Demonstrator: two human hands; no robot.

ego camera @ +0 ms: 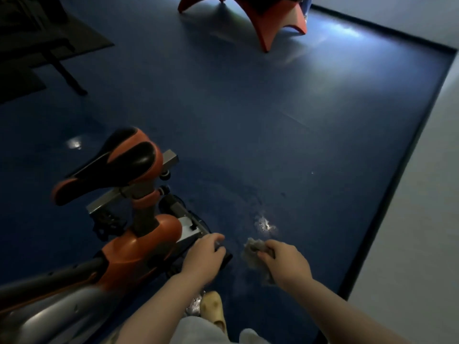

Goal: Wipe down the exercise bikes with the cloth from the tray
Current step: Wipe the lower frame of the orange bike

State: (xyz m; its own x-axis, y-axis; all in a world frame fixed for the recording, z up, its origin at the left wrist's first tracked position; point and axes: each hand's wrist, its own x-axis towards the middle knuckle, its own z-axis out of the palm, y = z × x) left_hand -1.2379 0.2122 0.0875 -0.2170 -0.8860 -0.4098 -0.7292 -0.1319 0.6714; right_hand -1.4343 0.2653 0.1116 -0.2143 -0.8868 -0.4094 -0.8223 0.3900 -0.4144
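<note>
Foot: my yellow shoe [214, 309] stood on the blue floor [273, 120].
Left hand [202, 256]: my fingers curled round the bike [129, 247]'s rear base bar.
Right hand [285, 263]: my fingers clutched the crumpled cloth [255, 256], just beside the bar.
Seat [116, 162]: orange and black, upper left.

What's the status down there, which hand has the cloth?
Right hand grips the cloth, held above the floor. Left hand holds the bike's rear base bar. Nothing between cloth and bike.
</note>
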